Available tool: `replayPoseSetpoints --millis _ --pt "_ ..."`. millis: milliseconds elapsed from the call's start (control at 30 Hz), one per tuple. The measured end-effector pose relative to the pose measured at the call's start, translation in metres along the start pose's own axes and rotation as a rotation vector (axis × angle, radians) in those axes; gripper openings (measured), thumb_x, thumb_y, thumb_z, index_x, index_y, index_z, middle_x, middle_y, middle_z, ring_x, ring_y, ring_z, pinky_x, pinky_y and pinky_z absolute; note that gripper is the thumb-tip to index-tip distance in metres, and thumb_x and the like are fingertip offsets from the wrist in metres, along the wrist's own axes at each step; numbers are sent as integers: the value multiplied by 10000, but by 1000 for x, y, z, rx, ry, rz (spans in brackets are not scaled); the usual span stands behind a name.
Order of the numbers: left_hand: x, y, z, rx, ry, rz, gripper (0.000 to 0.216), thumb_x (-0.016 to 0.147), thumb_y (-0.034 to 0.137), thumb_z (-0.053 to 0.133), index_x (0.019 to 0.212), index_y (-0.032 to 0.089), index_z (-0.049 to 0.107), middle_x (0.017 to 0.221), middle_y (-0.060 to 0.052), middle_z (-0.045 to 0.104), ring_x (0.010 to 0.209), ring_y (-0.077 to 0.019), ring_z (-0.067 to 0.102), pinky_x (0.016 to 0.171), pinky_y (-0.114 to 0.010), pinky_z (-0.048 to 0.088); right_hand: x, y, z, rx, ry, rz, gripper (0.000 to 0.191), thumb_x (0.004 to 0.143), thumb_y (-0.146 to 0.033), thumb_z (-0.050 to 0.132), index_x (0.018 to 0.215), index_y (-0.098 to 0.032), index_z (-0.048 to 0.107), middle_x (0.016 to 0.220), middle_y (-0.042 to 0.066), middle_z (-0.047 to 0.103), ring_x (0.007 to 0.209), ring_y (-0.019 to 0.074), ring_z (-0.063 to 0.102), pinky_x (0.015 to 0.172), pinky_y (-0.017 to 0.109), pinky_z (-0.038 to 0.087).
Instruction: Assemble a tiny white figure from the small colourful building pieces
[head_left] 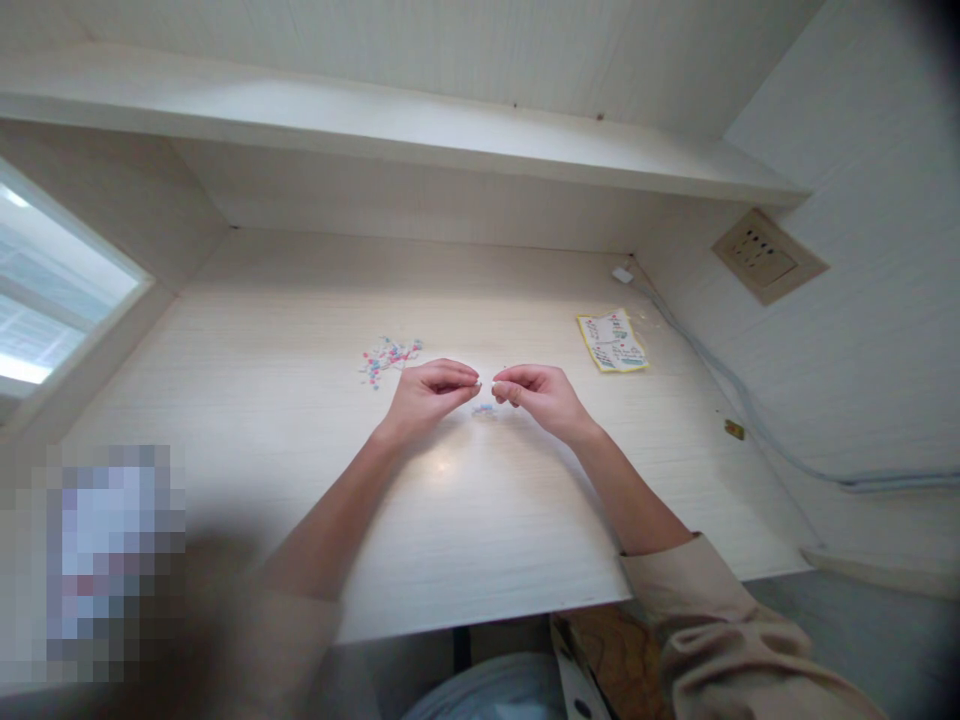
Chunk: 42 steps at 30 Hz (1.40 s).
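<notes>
The work looks to be at an early stage, judging by how things lie: many small pink, blue and pale pieces (376, 367) are scattered loose on the worktop (487, 540), beyond and to the left of the left hand (424, 397), while only a small bluish cluster (484, 409) lies apart from them, just below the gap between that hand and the right hand (546, 395). If the cluster is the finished share, most remains to be done. The two hands face each other, near but not touching, thumb drawn towards fingers on each. A pale fleck (478, 383) shows at the left grip; it is too small to identify, so I cannot tell whether either grip is grasping a piece. The cluster's long axis runs roughly left to right, across the person's view; which end is its front cannot be made out. The loose pieces point in mixed directions, with no shared axis.
</notes>
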<state>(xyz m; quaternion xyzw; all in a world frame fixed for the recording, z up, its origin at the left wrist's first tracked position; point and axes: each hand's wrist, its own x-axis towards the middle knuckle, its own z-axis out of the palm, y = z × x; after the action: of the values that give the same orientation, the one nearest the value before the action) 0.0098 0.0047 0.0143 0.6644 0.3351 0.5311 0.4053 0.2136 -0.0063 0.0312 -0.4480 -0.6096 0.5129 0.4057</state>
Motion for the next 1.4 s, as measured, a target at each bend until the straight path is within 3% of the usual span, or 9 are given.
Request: replayPoseSetpoints --millis 367,667,1400 --pt "-3 0 2 -64 -58 -49 66 741 218 749 794 184 767 898 -90 739 832 -186 699 741 -289 570 -1 2 5 -32 -75 4 316 812 -472 633 827 -165 707 764 40 692 703 136 593 610 250 431" --pt "-6 7 6 -189 -40 -211 205 703 262 789 843 133 712 844 -78 746 747 -180 714 746 -310 599 -1 4 5 27 -120 55 352 803 -502 645 855 -162 717 833 69 727 782 159 649 652 260 479" --pt "-7 2 5 -232 -69 -191 226 689 267 805 842 133 706 865 -76 745 791 -191 722 794 -333 606 -2 1 3 76 -138 72 368 773 -513 683 855 -157 723 864 76 733 801 162 652 687 276 514"
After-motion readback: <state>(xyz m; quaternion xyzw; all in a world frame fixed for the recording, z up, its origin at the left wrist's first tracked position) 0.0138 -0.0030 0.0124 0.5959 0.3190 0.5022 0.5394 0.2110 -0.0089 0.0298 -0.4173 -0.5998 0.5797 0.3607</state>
